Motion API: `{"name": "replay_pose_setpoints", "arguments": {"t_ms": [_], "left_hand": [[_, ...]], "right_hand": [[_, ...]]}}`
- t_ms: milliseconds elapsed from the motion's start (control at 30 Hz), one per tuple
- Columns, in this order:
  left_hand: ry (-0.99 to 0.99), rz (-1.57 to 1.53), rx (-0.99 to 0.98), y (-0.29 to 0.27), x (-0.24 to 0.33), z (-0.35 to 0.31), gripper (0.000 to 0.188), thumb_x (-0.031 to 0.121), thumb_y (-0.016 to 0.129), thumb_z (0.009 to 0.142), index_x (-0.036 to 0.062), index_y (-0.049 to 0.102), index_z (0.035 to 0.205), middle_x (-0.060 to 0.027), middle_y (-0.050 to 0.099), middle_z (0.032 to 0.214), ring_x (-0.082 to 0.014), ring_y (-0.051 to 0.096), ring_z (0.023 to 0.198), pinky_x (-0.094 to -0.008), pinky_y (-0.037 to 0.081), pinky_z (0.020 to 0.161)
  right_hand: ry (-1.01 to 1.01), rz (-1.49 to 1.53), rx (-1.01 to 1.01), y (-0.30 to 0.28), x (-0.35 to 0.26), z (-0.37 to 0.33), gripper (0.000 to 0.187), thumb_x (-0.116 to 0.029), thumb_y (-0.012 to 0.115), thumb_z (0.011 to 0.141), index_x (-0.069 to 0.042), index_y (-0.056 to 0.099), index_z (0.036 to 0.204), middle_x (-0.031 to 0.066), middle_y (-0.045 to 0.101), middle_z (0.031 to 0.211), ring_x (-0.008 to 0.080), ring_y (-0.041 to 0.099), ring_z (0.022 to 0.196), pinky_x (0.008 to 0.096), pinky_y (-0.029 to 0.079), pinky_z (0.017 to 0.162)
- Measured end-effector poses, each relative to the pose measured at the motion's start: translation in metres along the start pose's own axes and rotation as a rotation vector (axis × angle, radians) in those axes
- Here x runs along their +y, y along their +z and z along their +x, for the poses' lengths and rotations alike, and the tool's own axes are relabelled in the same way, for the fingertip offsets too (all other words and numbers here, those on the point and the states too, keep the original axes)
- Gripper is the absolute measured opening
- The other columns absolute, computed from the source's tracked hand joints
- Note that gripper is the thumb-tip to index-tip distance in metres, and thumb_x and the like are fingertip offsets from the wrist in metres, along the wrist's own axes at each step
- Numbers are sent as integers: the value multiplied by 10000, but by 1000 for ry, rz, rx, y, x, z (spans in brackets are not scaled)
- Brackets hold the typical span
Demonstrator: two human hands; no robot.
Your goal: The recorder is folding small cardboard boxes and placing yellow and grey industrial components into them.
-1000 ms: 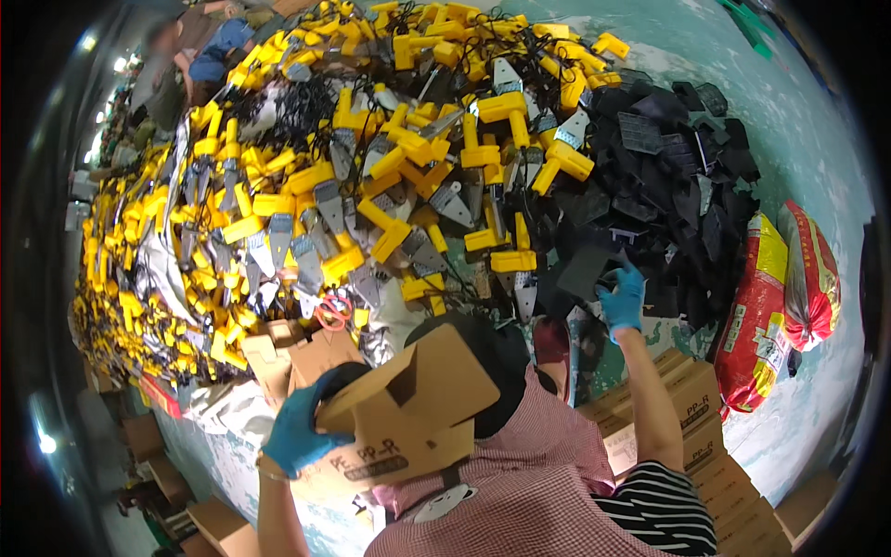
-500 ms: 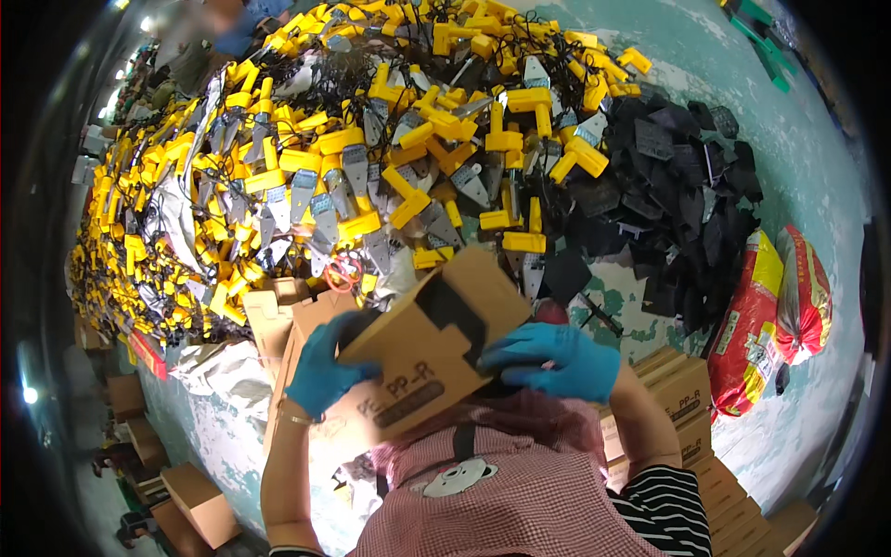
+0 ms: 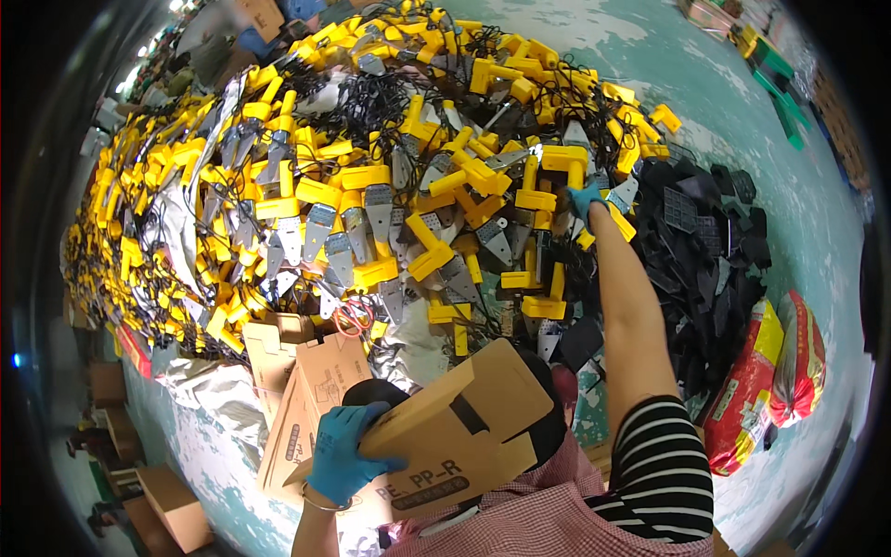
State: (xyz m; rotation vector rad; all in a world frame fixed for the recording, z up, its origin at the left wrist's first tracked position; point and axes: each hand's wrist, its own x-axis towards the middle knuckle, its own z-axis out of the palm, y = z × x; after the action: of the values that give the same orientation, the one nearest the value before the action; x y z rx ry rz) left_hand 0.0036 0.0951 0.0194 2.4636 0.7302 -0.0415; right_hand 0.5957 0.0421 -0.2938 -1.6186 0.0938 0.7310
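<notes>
Foremost, the left hand (image 3: 349,453) gripped one brown carton (image 3: 432,455) by its left end; flap (image 3: 515,385) unclosed, contents unseen. Farther, the right hand (image 3: 587,204) was among yellow tools (image 3: 367,176), its grip impossible to tell; many lay unboxed. Black trays (image 3: 680,210) bordered them rightward; beyond stretched open floor (image 3: 650,65).

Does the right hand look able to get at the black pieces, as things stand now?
Probably yes: the right hand is stretched out over the yellow tools, and the black pieces lie close by, uncovered, on its right. Whether it grips a tool is hard to tell.
</notes>
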Motion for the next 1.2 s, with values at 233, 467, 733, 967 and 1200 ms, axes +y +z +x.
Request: {"name": "replay_pose_setpoints", "arguments": {"t_ms": [233, 467, 733, 967, 1200], "left_hand": [[-68, -20, -14, -5, -6, 6, 704, 355, 885, 600, 106, 625, 1206, -123, 647, 1039, -329, 585, 1020, -425, 441, 937], [307, 28, 226, -6, 56, 35, 699, 349, 855, 686, 62, 579, 1259, -154, 587, 1241, -361, 546, 1140, -450, 431, 985], [718, -445, 441, 90, 251, 179, 714, 332, 762, 834, -3, 456, 1386, -254, 544, 1338, -393, 547, 1221, -418, 438, 1025], [915, -645, 254, 150, 262, 133, 147, 174, 635, 909, 28, 646, 922, -195, 645, 875, -408, 618, 817, -441, 493, 714], [617, -520, -166, 152, 214, 29, 209, 237, 636, 916, 31, 631, 955, -170, 635, 914, -384, 618, 824, -442, 490, 735]], "right_hand": [[-9, 69, -244, -28, -160, -194, 369, -456, 759, 835, -127, 659, 970, -40, 520, 693, 65, 388, 486, 250, 278, 422], [-782, 365, -436, -123, -262, -389, 366, -269, 626, 972, -37, 554, 1245, 64, 639, 1031, 126, 596, 835, 247, 487, 720], [-855, 823, -952, -81, -298, -504, 404, -219, 598, 993, 11, 495, 1308, 143, 603, 1127, 195, 554, 941, 320, 473, 839], [-1063, 516, -180, -92, -208, -380, 410, -46, 663, 929, -62, 513, 1310, 69, 620, 1182, 174, 630, 1018, 312, 519, 948], [-636, 502, 232, -172, -148, -273, 302, -95, 691, 919, -54, 605, 1206, 5, 635, 937, 116, 592, 792, 268, 496, 693]]}}
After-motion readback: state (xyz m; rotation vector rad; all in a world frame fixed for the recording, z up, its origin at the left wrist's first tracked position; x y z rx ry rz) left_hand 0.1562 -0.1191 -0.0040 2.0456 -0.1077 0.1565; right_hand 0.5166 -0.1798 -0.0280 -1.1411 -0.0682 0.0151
